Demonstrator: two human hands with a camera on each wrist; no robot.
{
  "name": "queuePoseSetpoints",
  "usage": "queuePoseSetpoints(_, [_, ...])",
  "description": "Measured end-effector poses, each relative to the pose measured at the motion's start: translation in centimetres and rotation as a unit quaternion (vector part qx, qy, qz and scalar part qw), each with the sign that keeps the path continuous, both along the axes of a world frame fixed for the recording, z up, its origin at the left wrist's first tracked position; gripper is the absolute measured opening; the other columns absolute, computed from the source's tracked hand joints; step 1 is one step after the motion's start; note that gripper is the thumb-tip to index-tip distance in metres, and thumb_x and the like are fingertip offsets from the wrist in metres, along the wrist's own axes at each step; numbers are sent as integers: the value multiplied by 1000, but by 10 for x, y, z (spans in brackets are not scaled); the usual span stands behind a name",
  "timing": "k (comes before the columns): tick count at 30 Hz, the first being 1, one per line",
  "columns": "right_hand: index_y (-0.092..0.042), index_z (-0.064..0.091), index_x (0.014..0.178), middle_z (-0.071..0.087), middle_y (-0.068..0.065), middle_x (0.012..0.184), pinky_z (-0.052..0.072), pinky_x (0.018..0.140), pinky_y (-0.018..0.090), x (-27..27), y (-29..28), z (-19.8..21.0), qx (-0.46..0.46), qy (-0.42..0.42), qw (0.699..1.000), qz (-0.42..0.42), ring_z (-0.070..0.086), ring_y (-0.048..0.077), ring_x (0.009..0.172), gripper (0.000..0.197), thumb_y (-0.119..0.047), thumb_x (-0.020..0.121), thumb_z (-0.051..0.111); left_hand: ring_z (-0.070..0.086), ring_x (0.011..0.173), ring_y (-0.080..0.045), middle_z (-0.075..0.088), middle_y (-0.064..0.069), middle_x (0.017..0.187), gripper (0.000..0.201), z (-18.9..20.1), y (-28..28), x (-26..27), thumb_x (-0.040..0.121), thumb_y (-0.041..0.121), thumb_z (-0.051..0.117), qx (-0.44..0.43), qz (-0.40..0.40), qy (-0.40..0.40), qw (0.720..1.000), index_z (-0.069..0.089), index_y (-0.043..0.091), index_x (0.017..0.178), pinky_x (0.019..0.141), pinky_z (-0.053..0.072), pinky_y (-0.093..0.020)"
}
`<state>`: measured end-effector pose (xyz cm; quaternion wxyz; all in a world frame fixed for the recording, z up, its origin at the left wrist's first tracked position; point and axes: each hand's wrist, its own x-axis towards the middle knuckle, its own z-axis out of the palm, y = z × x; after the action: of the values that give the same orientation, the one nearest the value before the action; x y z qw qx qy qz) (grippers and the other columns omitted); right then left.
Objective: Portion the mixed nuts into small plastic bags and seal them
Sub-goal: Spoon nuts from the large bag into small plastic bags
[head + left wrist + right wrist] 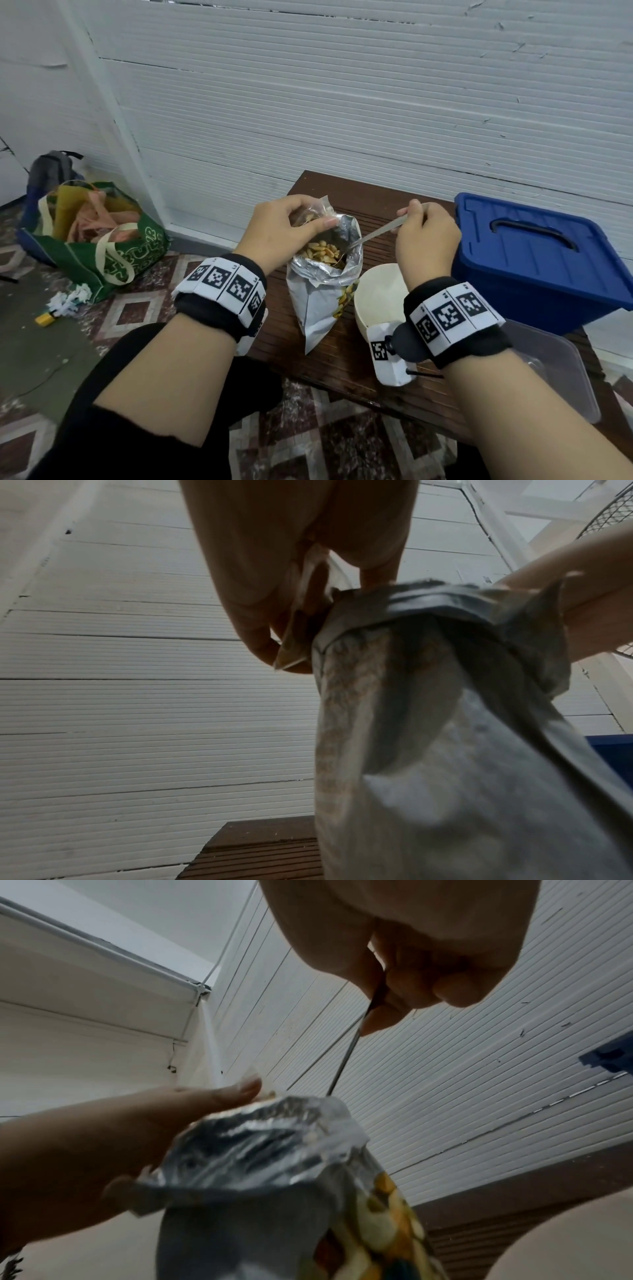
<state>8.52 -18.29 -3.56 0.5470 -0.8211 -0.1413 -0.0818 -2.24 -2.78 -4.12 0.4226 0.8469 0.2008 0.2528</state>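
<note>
A silver foil bag of mixed nuts stands open on the dark wooden table, nuts showing inside. My left hand pinches a small clear plastic bag with some nuts in it, just above the foil bag's far-left rim; the same pinch on the small plastic bag shows in the left wrist view, beside the foil bag. My right hand grips a metal spoon whose bowl dips into the foil bag. From the right wrist, the spoon handle runs down into the foil bag.
A white bowl sits right of the foil bag. A blue lidded bin stands at the table's right, a clear plastic container in front of it. On the floor left lie a green tote bag and a backpack.
</note>
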Motion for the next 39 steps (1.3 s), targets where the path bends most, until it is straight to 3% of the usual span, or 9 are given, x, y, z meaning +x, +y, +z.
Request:
queuePoseSetpoints(2, [-13, 62, 87, 60, 1, 77, 30, 52, 2, 6, -3, 6, -1, -1, 1000, -12, 51, 4, 65, 29, -23, 102, 39, 61, 90, 0, 70, 9, 97, 29, 1, 1, -1, 75, 44, 76, 2, 0, 2, 1000, 72, 27, 98, 71, 44, -5])
queuePoseSetpoints(4, [-12, 62, 88, 54, -4, 72, 30, 55, 6, 10, -7, 12, -4, -2, 1000, -21, 44, 0, 61, 29, -23, 102, 39, 60, 89, 4, 71, 9, 100, 27, 4, 2, -3, 74, 44, 77, -2, -5, 10, 1000, 71, 29, 96, 70, 43, -2])
queuePoseSetpoints(8, [-10, 64, 91, 56, 0, 81, 28, 65, 18, 17, -12, 27, -9, -9, 999, -39, 50, 14, 77, 31, -22, 102, 38, 63, 96, -11, 72, 0, 103, 28, 12, 2, -8, 74, 43, 76, 5, -13, 42, 999, 69, 33, 100, 82, 49, -19])
queuePoseSetpoints(12, [-6, 66, 94, 58, 0, 86, 27, 63, 14, 25, -15, 38, -3, -17, 999, -48, 49, 12, 80, 33, -22, 102, 39, 62, 87, 1, 70, 11, 94, 37, 15, 7, -11, 72, 39, 80, 23, -29, 69, 997, 73, 23, 105, 74, 49, -9])
queuePoseSetpoints(19, [-6, 67, 96, 58, 3, 85, 26, 58, 17, 25, -6, 44, -14, -21, 999, -25, 48, 13, 76, 34, -23, 102, 38, 65, 85, -6, 73, 10, 93, 38, 15, 4, -9, 69, 40, 83, 68, -42, 101, 992, 75, 26, 103, 81, 54, -30])
queuePoseSetpoints(26, [-8, 68, 92, 64, 6, 82, 36, 64, 22, 18, 7, 35, 6, 5, 1000, 4, 55, 14, 73, 34, -24, 101, 40, 61, 91, -2, 68, 13, 97, 56, 13, 0, -5, 64, 43, 84, 70, -53, 110, 990, 69, 25, 116, 81, 46, -16])
queuePoseSetpoints(29, [-10, 69, 90, 67, 3, 78, 39, 63, 21, 17, 10, 34, 24, 15, 999, 16, 57, 8, 69, 33, -25, 101, 41, 61, 90, 0, 68, 16, 94, 56, 12, 0, -5, 63, 43, 85, 58, -54, 101, 992, 70, 26, 113, 82, 47, -16])
queuePoseSetpoints(34, [-15, 66, 88, 61, -10, 64, 37, 58, 5, 12, 13, 33, 65, -21, 996, 63, 53, -14, 55, 29, -26, 101, 42, 61, 90, 0, 65, 19, 93, 51, 11, 0, -3, 65, 39, 85, 34, -45, 85, 995, 69, 26, 111, 83, 48, -18])
queuePoseSetpoints(39, [-29, 60, 81, 63, -11, 68, 45, 71, 16, 6, 8, 34, 136, -84, 984, 85, 59, 5, 72, 25, -27, 101, 44, 58, 85, 4, 61, 20, 87, 39, 9, 2, -1, 69, 38, 82, 8, -21, 67, 997, 65, 27, 103, 76, 48, -14])
